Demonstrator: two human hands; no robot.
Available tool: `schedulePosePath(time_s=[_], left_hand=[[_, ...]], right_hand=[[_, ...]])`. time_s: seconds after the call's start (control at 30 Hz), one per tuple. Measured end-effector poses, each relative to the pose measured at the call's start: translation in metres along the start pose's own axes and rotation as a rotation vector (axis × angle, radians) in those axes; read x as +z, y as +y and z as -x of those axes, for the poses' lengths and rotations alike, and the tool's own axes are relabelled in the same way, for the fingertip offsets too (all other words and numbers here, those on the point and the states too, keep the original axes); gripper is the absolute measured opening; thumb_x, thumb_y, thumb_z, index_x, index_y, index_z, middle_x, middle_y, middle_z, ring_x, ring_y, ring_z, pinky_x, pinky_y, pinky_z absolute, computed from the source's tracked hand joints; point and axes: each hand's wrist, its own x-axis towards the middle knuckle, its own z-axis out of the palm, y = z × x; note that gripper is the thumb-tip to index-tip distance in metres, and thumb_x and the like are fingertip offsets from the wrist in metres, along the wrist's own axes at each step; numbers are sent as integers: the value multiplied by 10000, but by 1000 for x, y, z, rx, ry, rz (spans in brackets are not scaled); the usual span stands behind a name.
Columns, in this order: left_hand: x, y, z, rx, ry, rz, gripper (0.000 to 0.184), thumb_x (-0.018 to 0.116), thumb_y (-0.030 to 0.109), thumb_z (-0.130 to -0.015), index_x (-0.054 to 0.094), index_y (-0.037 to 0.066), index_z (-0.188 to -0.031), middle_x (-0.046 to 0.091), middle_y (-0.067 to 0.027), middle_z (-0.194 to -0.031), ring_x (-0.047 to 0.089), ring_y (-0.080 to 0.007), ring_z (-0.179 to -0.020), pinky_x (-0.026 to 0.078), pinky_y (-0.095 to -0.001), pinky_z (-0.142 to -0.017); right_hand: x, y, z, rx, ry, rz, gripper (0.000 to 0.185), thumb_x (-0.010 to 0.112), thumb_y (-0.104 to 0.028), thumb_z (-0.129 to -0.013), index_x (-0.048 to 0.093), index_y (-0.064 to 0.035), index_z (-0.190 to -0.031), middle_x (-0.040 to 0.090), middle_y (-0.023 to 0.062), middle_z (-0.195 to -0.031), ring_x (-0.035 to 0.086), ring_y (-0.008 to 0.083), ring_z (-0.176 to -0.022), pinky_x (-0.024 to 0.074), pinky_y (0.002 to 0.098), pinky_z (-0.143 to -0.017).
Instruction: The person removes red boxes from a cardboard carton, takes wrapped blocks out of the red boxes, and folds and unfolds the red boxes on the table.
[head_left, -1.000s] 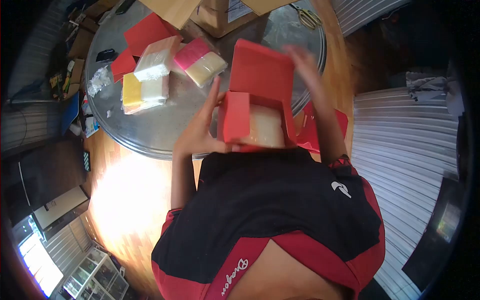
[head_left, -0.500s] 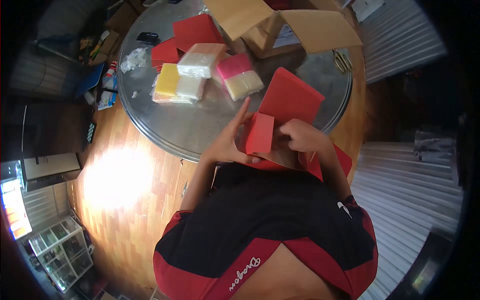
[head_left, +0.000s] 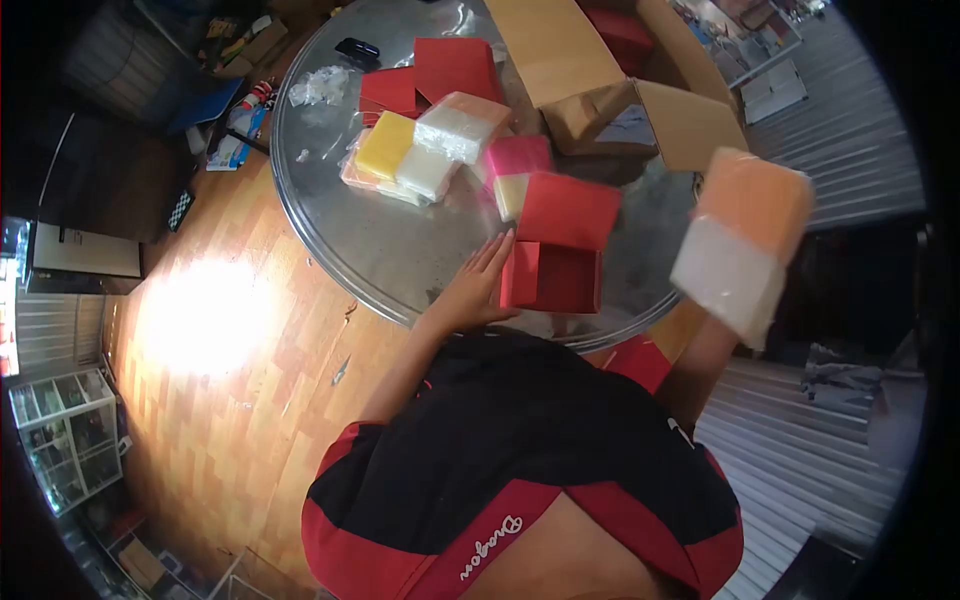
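An open red box [head_left: 570,212] stands near the front edge of the round metal table, its lid raised and its inside dark and bare. My left hand [head_left: 474,290] lies against the box's left side, fingers stretched out. On the right, an orange and white wrapped pack [head_left: 745,240] is up in the air, slightly blurred. My right hand [head_left: 708,338] is under and behind that pack, with its fingers hidden by it. A pink and cream pack [head_left: 518,160] lies just behind the box lid.
Yellow and white packs [head_left: 385,146] and an orange and white pack [head_left: 462,125] lie on the table [head_left: 330,235], near red boxes [head_left: 455,72] and crumpled plastic [head_left: 320,87]. A large cardboard box [head_left: 560,55] stands behind, flaps open. A black object [head_left: 357,50] is at the back left.
The orange and white pack has come out of the red box and moved right with my right hand. The red box now rests on the table. The view has shifted.
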Motion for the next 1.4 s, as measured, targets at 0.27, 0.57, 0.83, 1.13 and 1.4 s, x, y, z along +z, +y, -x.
schedulePosePath(time_s=[0.27, 0.57, 0.83, 1.13, 1.4], left_hand=[[-34, 75, -13, 53, 470, 1111, 846, 547, 77, -813, -86, 104, -1372, 135, -129, -1407, 249, -182, -1239, 235, -299, -998], [-12, 67, -15, -132, 772, 1290, 631, 462, 97, -846, 111, 63, -1369, 213, -130, -1376, 275, -201, -1229, 264, -302, -982], [-4, 79, -18, -234, 951, 994, 428, 528, 178, -837, 362, 18, -1198, 495, -111, -1067, 494, -152, -949, 410, -277, -818], [0, 79, -14, -265, 873, 955, 258, 518, 169, -852, 469, 2, -1042, 560, -68, -873, 522, -92, -796, 434, -226, -693], [5, 56, -6, 169, 816, 681, 555, 598, 244, -797, 328, -22, -1203, 391, -151, -1180, 445, -225, -1054, 367, -346, -886]], right_hand=[[95, 92, 43, -227, -386, 708, 702, 711, -172, -678, 326, -47, -1251, 294, 178, -1318, 405, 266, -1138, 369, 348, -920], [99, 107, 46, -82, -510, 800, 865, 686, -177, -714, 131, -18, -1359, 385, 183, -1224, 432, 241, -1099, 382, 331, -881], [109, 120, 65, -152, -309, 710, 492, 676, -150, -713, 450, 31, -1110, 527, 147, -1031, 520, 212, -947, 412, 313, -816], [102, 124, 76, 25, -287, 648, 296, 641, -101, -727, 512, 32, -958, 558, 114, -883, 543, 169, -815, 436, 270, -734], [99, 110, 80, -192, -261, 246, 681, 638, -215, -771, 248, 10, -1281, 413, 158, -1154, 451, 212, -1044, 376, 329, -882]])
